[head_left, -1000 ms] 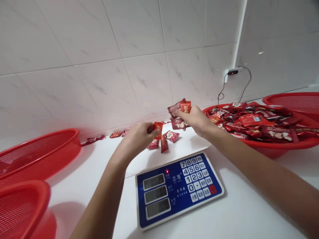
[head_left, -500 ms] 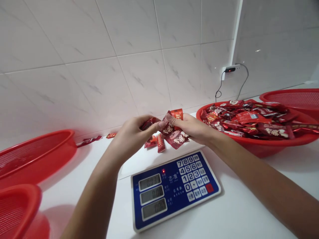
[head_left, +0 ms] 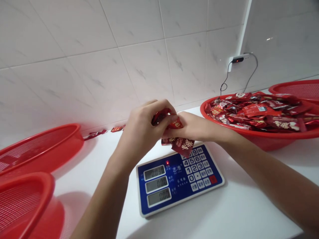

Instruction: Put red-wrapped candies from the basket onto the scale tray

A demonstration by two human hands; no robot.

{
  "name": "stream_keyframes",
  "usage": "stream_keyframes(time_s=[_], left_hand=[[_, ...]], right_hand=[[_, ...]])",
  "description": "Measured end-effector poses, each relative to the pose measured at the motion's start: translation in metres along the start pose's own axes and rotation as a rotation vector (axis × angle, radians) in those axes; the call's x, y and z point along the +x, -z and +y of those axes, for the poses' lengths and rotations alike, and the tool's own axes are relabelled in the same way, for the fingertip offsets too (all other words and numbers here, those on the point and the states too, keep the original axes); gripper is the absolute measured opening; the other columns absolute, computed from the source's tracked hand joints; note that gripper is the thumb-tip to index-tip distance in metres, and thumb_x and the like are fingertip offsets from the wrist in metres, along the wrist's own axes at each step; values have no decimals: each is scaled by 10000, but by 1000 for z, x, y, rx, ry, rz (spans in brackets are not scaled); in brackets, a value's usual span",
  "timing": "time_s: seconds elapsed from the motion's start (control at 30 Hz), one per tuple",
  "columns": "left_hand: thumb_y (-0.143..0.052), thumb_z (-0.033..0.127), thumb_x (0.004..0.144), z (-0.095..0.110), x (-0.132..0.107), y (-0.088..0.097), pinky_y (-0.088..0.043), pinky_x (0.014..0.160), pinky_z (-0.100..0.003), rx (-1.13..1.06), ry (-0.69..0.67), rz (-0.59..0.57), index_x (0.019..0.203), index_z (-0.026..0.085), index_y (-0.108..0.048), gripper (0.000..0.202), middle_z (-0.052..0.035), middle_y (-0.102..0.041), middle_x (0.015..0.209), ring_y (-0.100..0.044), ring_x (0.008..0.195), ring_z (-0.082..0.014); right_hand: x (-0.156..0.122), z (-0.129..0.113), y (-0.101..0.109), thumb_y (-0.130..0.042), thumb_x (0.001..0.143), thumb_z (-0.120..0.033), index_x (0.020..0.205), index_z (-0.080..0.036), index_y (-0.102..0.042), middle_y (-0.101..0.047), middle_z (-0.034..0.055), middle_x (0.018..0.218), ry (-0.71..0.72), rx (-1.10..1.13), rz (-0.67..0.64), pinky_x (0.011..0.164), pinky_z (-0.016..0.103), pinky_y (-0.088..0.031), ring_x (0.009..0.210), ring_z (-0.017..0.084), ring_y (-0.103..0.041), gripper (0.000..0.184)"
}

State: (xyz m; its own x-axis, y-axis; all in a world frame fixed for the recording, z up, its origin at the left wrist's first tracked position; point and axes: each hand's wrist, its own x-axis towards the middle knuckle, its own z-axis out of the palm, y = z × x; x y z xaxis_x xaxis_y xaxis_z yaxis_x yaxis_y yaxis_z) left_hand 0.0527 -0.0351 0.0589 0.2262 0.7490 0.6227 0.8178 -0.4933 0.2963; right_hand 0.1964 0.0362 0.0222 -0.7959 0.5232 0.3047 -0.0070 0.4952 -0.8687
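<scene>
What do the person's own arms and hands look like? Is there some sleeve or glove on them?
The left forearm and right forearm are bare, with no sleeves in view. The left hand and right hand wear no gloves, and neither wrist shows a watch or bracelet.

Left hand (head_left: 141, 132), right hand (head_left: 193, 127) holding red candy packets (head_left: 184, 147), above digital scale (head_left: 174, 186)

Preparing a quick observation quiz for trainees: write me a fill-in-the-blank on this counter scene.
The left hand and right hand hold red wrapped sweets just ___ the scale.
The heap of sweets lies in a red basin to the ___ of the scale.
The digital scale has ___ display windows.

Missing words: above, right, three.
</scene>
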Motion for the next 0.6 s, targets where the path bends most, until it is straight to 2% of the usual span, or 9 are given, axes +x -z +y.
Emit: stream_keyframes(time_s=[0.1, 0.17, 0.2, 0.3, 0.4, 0.47, 0.57, 0.6], left_hand=[[-574, 234, 818, -8, 1, 8, -371, 576, -254, 12, 85, 85, 776, 200, -634, 80, 11, -598, 683, -505, 611, -127], [-573, 306, 810, -22, 2, 18, -338, 527, -261, 31, 196, 75, 772, 205, -630, 123, 12, -559, 625, -471, 565, -133], [-580, 340, 794, -30, 2, 23, -321, 506, -262, 57, 251, 20, 758, 210, -633, 146, 12, -547, 599, -459, 547, -137], [-583, 354, 742, -56, 1, 33, -311, 488, -260, 177, 354, -259, 689, 224, -651, 156, -2, -575, 578, -475, 542, -155], [-561, 331, 738, -71, 1, 31, -346, 510, -260, 226, 375, -377, 704, 235, -679, 155, -15, -642, 633, -532, 569, -169], [-557, 353, 766, -70, 1, 26, -367, 535, -267, 235, 376, -335, 741, 236, -694, 181, -24, -669, 673, -559, 591, -177], [-557, 402, 813, -53, 2, 22, -367, 558, -274, 211, 354, -126, 808, 231, -703, 225, -29, -659, 688, -551, 615, -175], [-556, 424, 828, -45, 2, 21, -366, 559, -272, 155, 333, -96, 841, 233, -706, 242, -25, -650, 694, -544, 622, -171]], right_hand=[[3, 5, 6, -730, 769, -281, 875, -163, -643, -709, 40, 793, -12, -33, 93, 564, 233, -510, 692, 156, -672, 181], [4, 7, 14, -717, 784, -260, 907, -159, -637, -700, 47, 782, -60, -56, 212, 498, 230, -485, 641, 157, -659, 178], [3, 8, 19, -704, 798, -252, 907, -155, -639, -698, 55, 779, -87, -55, 265, 474, 234, -475, 615, 157, -651, 160], [1, 7, 30, -676, 832, -244, 870, -152, -649, -698, 67, 778, -85, 21, 359, 467, 246, -480, 578, 151, -639, 103], [0, 5, 33, -709, 801, -226, 842, -159, -653, -693, 44, 757, -23, 61, 379, 506, 243, -495, 586, 139, -635, 96], [1, 5, 31, -718, 781, -207, 822, -154, -650, -686, 36, 725, -25, 53, 356, 520, 237, -494, 590, 138, -632, 96], [2, 4, 24, -704, 777, -182, 833, -150, -644, -690, 33, 741, -8, 61, 309, 535, 224, -490, 625, 135, -637, 88], [2, 2, 22, -707, 772, -183, 840, -151, -641, -690, 31, 752, 7, 76, 295, 540, 221, -489, 639, 134, -638, 101]])
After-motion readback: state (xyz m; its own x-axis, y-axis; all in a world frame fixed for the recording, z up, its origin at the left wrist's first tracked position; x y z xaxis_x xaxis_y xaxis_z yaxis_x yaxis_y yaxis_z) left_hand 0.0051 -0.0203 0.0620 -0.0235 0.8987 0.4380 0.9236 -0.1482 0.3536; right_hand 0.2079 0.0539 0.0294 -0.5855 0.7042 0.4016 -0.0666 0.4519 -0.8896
